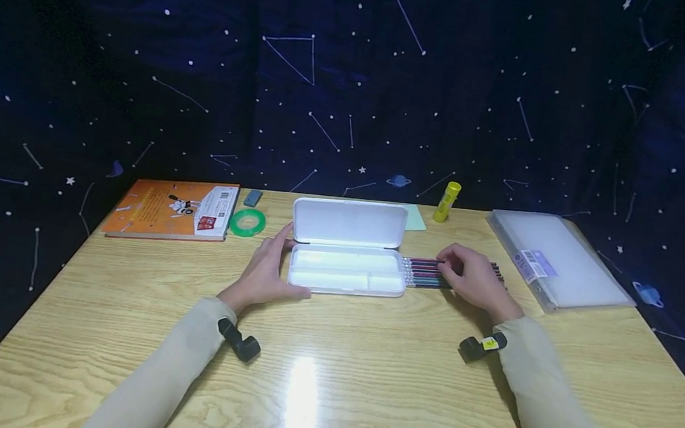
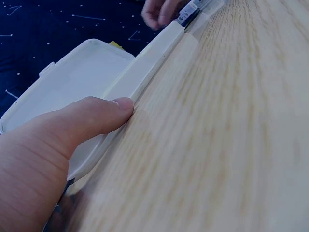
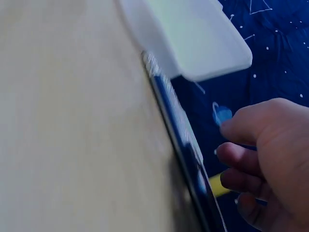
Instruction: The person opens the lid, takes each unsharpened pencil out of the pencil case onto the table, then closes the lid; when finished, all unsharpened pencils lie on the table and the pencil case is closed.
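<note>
A white pencil case (image 1: 346, 269) lies with its lid (image 1: 349, 223) raised, its compartments bare. My left hand (image 1: 266, 268) grips its left end, and in the left wrist view the thumb (image 2: 104, 116) presses on the front edge. Against the case's right side lies a row of several dark pencils (image 1: 425, 273), their silvery ends toward the case. Over the pencils hovers my right hand (image 1: 474, 276), its fingers loosely bent. In the right wrist view, a gap shows between the fingers and the pencils (image 3: 169, 116), and nothing is held.
An orange book (image 1: 159, 208), a blue eraser (image 1: 253, 198) and a green tape roll (image 1: 247, 222) lie to the left. Behind the case are a pale green paper (image 1: 415, 218) and an upright yellow glue stick (image 1: 447, 202). A translucent file case (image 1: 564, 261) lies at right.
</note>
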`<state>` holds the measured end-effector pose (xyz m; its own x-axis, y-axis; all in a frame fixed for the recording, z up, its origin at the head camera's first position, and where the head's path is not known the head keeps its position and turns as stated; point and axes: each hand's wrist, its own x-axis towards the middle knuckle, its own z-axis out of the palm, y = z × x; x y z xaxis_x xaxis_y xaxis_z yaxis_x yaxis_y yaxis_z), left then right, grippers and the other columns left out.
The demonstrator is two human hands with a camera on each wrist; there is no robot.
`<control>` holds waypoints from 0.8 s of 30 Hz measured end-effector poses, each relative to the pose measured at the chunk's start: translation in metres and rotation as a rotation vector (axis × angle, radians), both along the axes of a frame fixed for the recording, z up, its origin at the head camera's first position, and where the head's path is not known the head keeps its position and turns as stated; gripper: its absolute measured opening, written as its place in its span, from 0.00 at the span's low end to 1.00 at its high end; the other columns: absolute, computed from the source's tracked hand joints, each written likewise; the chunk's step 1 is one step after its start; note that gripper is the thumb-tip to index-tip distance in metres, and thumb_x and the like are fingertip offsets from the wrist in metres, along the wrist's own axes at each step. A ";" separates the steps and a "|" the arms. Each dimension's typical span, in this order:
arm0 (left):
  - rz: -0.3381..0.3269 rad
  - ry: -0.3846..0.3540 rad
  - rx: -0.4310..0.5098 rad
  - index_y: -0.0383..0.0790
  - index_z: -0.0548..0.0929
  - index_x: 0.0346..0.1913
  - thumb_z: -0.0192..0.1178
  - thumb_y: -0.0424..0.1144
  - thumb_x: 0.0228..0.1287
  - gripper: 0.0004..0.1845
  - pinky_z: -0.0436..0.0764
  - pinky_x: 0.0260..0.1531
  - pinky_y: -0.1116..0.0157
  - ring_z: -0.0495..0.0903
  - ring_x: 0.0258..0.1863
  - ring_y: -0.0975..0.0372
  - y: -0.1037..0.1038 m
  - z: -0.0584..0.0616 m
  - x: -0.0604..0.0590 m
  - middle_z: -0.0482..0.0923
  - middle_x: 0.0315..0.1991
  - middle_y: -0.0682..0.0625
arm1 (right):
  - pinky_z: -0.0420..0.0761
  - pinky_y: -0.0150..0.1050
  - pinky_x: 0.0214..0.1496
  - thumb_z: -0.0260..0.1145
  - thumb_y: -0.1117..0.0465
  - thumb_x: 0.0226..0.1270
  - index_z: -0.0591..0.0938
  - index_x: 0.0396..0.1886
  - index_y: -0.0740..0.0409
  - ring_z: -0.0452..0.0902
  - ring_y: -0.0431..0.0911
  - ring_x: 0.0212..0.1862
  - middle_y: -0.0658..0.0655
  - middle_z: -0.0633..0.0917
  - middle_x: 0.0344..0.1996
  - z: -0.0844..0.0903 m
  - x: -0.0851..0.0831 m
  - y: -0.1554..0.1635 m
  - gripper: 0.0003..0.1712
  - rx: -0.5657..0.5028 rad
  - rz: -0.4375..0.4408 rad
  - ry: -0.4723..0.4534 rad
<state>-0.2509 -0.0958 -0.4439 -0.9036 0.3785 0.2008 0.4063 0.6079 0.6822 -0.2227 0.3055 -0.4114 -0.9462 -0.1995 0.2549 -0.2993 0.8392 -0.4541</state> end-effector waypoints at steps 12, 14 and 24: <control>-0.005 -0.006 0.000 0.47 0.45 0.77 0.80 0.58 0.29 0.71 0.63 0.66 0.49 0.65 0.60 0.54 -0.002 -0.001 0.001 0.72 0.62 0.48 | 0.72 0.39 0.42 0.54 0.55 0.75 0.69 0.67 0.59 0.72 0.53 0.44 0.63 0.78 0.51 0.014 -0.043 -0.053 0.26 -0.298 -0.024 -0.073; -0.003 -0.002 -0.001 0.47 0.45 0.77 0.80 0.58 0.29 0.71 0.63 0.66 0.49 0.65 0.60 0.54 -0.002 -0.001 0.000 0.72 0.63 0.49 | 0.71 0.39 0.43 0.53 0.53 0.75 0.69 0.68 0.56 0.71 0.53 0.45 0.63 0.77 0.52 0.018 -0.048 -0.059 0.26 -0.329 -0.036 -0.081; -0.002 -0.004 -0.002 0.46 0.45 0.77 0.80 0.57 0.29 0.71 0.63 0.66 0.50 0.65 0.60 0.54 -0.001 0.000 0.000 0.72 0.62 0.48 | 0.72 0.44 0.50 0.49 0.49 0.76 0.77 0.61 0.52 0.73 0.55 0.46 0.60 0.78 0.57 0.026 -0.057 -0.072 0.22 -0.449 -0.072 -0.124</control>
<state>-0.2506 -0.0967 -0.4440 -0.9037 0.3803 0.1967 0.4046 0.6085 0.6826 -0.2795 0.2335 -0.3859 -0.9824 -0.0287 0.1848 -0.1681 0.5684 -0.8054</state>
